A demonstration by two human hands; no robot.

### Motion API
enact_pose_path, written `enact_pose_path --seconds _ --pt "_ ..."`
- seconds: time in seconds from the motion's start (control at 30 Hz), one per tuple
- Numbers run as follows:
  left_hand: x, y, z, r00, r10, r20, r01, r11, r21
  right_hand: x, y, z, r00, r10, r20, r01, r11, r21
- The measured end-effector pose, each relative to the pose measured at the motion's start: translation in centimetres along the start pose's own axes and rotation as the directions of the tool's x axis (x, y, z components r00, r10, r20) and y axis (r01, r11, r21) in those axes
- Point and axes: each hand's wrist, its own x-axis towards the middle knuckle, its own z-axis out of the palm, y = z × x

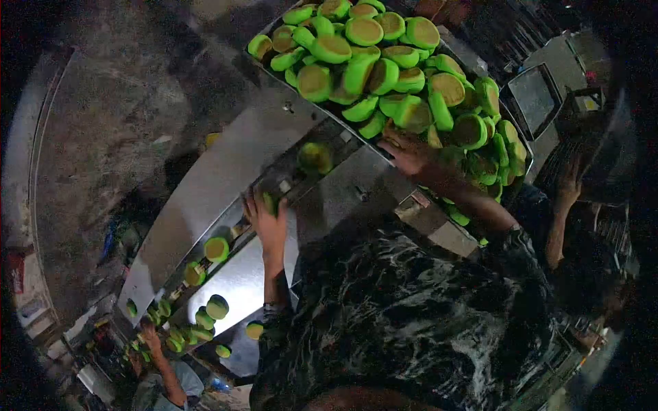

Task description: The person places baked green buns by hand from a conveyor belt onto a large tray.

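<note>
Marbled dark shirt (411,308) closest, I see the left hand (267,225) spread over one green piece (270,203) on the track (293,175), the right hand (410,156) at the heaped tray (363,141), grip unclear, and only a few pieces farther down-track.

Grey, stained floor (116,130); dim room, dark edges.

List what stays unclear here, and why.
All in the head view:
Right hand: dim light and heaped green pieces obscure its grip.
Left hand: partly covers one green piece.
Tray: far end cut off by the top edge; pieces hide its floor.
Co-worker's hand: too small, blurred.
</note>
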Motion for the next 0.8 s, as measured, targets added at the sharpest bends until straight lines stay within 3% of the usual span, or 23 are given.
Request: enact_pose_path --seconds 0.03,0.07,0.1,0.13,0.17,0.2,0.23,0.27,0.33,0.37,0.4,0.43,0.47,0.5,0.53,0.57,0.6,0.63,0.67,0.7,0.73,0.77,0.8 --pt "1.9 1.6 0.2 0.995 -0.010 -0.103 -0.014 0.973 -0.232 1.2 0.0 -0.4 1.000 -0.005 -0.001 0.005 1.000 -0.005" --pt "3.7 2.9 1.0 0.994 -0.017 -0.108 -0.009 0.972 -0.235 3.3 -0.4 -2.0 0.997 -0.062 0.043 0.062 0.998 -0.001" --pt "5.3 4.2 2.1 0.971 -0.012 0.238 0.023 0.999 -0.044 4.3 -0.7 -2.7 0.989 -0.117 0.089 0.116 0.993 0.016" --pt "6.3 5.0 2.6 0.839 -0.064 0.540 -0.015 0.990 0.140 4.9 -0.7 -2.2 0.988 -0.128 0.082 0.127 0.992 0.015" --pt "5.6 4.5 3.4 0.847 -0.061 0.528 -0.013 0.991 0.136 5.6 -0.3 -1.4 0.965 -0.157 0.208 0.163 0.987 -0.011" --pt "4.4 3.5 5.0 0.913 0.132 0.385 -0.177 0.980 0.086 6.3 0.6 -0.8 0.927 -0.176 0.331 0.201 0.979 -0.041" --pt "3.6 2.8 6.3 0.919 0.317 0.233 -0.341 0.938 0.068 6.6 1.4 -0.5 0.936 -0.193 0.295 0.196 0.980 0.019" --pt "3.2 2.3 6.6 0.919 0.311 0.244 -0.336 0.939 0.070 6.6 1.9 -0.5 0.935 -0.192 0.299 0.192 0.981 0.030" --pt "2.6 0.7 6.7 0.974 0.151 0.166 -0.137 0.986 -0.091 6.9 2.4 -1.4 0.989 -0.053 0.139 0.019 0.972 0.233" --pt "2.7 0.1 6.6 0.976 0.154 0.152 -0.142 0.986 -0.087 7.4 0.6 -3.3 0.941 0.255 0.222 -0.337 0.767 0.546" --pt "2.1 -1.2 6.4 0.986 0.060 0.159 -0.047 0.995 -0.083 8.1 -1.4 -4.3 0.942 0.254 0.219 -0.334 0.766 0.550" --pt "1.0 -2.6 5.5 0.984 -0.036 0.175 0.049 0.996 -0.073 8.8 -3.9 -5.1 0.929 0.304 0.211 -0.360 0.610 0.706" --pt "0.3 -3.7 4.3 0.983 -0.031 0.183 0.044 0.997 -0.065 9.7 -5.8 -5.2 0.909 0.360 0.209 -0.360 0.429 0.828" --pt "0.0 -4.6 3.1 0.966 -0.095 0.242 0.075 0.993 0.088 9.9 -7.6 -3.0 0.968 0.250 0.007 -0.157 0.587 0.794" --pt "-0.3 -5.1 2.0 0.943 -0.166 0.288 0.098 0.967 0.236 9.5 -10.0 1.0 0.962 0.192 0.193 -0.272 0.627 0.730" --pt "-0.4 -5.3 1.0 0.943 -0.158 0.293 0.090 0.968 0.234 8.8 -11.5 4.3 0.914 0.145 0.379 -0.373 0.667 0.645" --pt "-0.5 -5.3 -0.1 0.971 -0.160 0.176 0.127 0.974 0.186 8.0 -12.0 5.7 0.915 0.151 0.374 -0.373 0.669 0.643" --pt "-0.3 -5.0 -1.0 0.984 -0.167 0.059 0.158 0.978 0.137 7.3 -12.6 6.5 0.923 0.088 0.376 -0.254 0.872 0.418" --pt "1.0 -3.7 -1.8 0.986 -0.155 0.060 0.145 0.979 0.144 7.1 -13.2 6.8 0.919 0.034 0.393 -0.103 0.982 0.157" --pt "3.3 -1.3 -1.9 0.995 -0.093 -0.030 0.094 0.995 0.029 8.9 -11.9 3.0 0.922 0.057 0.382 -0.189 0.930 0.316" --pt "5.4 0.9 -1.7 0.992 -0.045 -0.118 0.036 0.996 -0.083 10.6 -10.0 1.2 0.955 0.145 0.258 -0.240 0.891 0.385" --pt "8.6 2.8 -0.6 0.980 0.105 -0.170 -0.124 0.987 -0.103 12.0 -7.9 0.3 0.960 0.235 0.151 -0.279 0.843 0.459" --pt "12.1 6.0 0.4 0.959 0.203 -0.199 -0.220 0.973 -0.065 13.2 -5.4 -0.3 0.971 0.220 0.096 -0.235 0.952 0.196"
